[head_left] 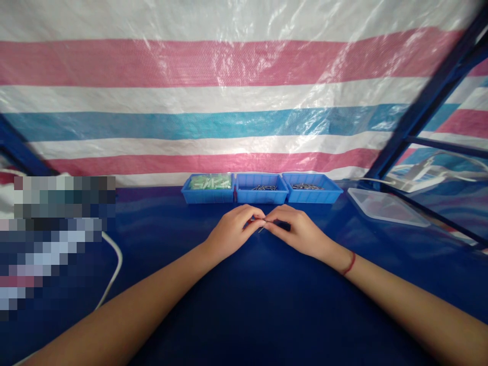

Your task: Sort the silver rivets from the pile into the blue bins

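Observation:
Over the blue table (244, 305), my left hand (232, 229) and my right hand (301, 229) meet fingertip to fingertip. Both are closed in a pinch. A small thin metal piece (261, 230) pokes out below the joined fingertips; the rest of it is hidden by them, so its exact kind cannot be made out. Just beyond the hands stand three blue bins in a row. The left bin (209, 196) holds pale green, clear small pieces. Thin dark metal pieces lie in the middle bin (262, 197), and small metal pieces in the right bin (314, 196).
A clear plastic lid (389, 207) lies at the right, near a white power strip (415, 175). A white cable (119, 259) curves across the table's left side beside a blurred-out area. Blue frame posts (419, 101) flank a striped plastic sheet (229, 122) behind the bins.

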Tool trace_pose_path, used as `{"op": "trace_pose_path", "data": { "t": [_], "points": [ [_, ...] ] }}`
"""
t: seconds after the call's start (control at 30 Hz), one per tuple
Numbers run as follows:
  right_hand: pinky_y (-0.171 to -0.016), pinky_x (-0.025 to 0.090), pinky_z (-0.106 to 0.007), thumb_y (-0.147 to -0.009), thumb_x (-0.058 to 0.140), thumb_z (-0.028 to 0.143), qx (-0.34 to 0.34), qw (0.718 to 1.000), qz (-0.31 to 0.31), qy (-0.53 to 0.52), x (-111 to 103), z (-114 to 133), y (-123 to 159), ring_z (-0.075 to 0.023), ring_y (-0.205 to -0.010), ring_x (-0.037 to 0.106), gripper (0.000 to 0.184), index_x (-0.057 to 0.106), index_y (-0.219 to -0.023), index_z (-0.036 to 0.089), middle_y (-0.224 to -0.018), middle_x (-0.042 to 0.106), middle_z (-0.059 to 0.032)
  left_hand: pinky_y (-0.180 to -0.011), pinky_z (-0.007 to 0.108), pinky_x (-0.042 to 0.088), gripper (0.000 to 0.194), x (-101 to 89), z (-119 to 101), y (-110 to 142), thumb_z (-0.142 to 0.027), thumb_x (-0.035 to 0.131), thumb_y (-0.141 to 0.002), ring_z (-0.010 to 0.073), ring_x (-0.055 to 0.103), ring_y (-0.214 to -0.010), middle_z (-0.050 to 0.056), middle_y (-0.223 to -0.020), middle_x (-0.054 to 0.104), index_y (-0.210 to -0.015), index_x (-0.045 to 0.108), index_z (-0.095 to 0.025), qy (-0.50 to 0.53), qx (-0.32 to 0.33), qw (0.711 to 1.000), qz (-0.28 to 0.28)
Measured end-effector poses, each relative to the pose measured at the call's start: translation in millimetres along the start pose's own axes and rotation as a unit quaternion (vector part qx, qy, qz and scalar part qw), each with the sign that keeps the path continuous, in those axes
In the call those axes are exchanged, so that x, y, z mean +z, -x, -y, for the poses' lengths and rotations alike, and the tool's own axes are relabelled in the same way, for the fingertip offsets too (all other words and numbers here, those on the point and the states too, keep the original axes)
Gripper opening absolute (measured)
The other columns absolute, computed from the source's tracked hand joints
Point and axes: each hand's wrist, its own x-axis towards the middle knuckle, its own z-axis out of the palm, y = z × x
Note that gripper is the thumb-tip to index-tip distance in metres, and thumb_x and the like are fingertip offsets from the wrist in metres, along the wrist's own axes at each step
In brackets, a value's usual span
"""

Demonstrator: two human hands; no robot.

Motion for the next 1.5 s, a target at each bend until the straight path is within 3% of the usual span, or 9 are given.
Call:
{"op": "trace_pose_path", "data": {
  "t": [0.17,0.47,0.73,1.2,1.5],
  "points": [
    [-0.07,0.048,-0.029,-0.085,0.056,0.026,0.024,0.996,-0.067,-0.055,0,2,-1,-0.0161,-0.075,0.061,0.012,0.065,-0.084,0.02,-0.081,0.067,-0.004,-0.078,0.027,0.048,0.012,-0.4,-1,0,-0.025,0.055,-0.087,0.0149,0.062,-0.081,0.002,-0.089,0.067,-0.094,0.062,-0.019,-0.013,0.0,1.0,-0.008],
    [-0.058,0.044,-0.025,-0.082,0.053,0.021,0.103,0.994,-0.041,-0.025,2,1,0,-0.0126,-0.061,0.056,0.014,0.063,-0.074,0.018,-0.071,0.064,-0.0012,-0.079,0.025,0.047,0.013,0.8,1,0,-0.022,0.051,-0.089,0.0143,0.063,-0.083,0.001,-0.088,0.068,-0.088,0.063,-0.019,-0.016,-0.001,1.0,-0.01],
    [-0.059,0.045,-0.026,-0.083,0.056,0.029,0.091,0.991,-0.068,-0.069,2,3,0,-0.0136,-0.067,0.058,0.015,0.065,-0.088,0.019,-0.083,0.066,-0.0039,-0.078,0.023,0.047,0.013,-0.6,-1,-1,-0.024,0.051,-0.089,0.0134,0.065,-0.08,0.0,-0.087,0.069,-0.093,0.063,-0.02,-0.002,-0.018,1.0,-0.022],
    [-0.062,0.046,-0.028,-0.085,0.056,0.027,0.063,0.985,-0.11,-0.118,0,12,-1,-0.015,-0.07,0.058,0.012,0.064,-0.082,0.019,-0.078,0.064,-0.004,-0.068,0.023,0.046,0.009,-0.3,-4,0,-0.023,0.053,-0.087,0.0115,0.06,-0.072,0.001,-0.081,0.064,-0.089,0.06,-0.018,0.002,0.012,1.0,-0.005],
    [-0.06,0.044,-0.027,-0.085,0.055,0.026,0.06,0.989,-0.11,-0.082,-1,11,1,-0.014,-0.067,0.056,0.01,0.062,-0.081,0.02,-0.076,0.062,-0.003,-0.066,0.021,0.046,0.004,-1.5,-5,0,-0.02,0.056,-0.083,0.0104,0.057,-0.069,-0.001,-0.075,0.061,-0.083,0.059,-0.018,0.003,0.008,0.998,-0.057]
  ]
}}
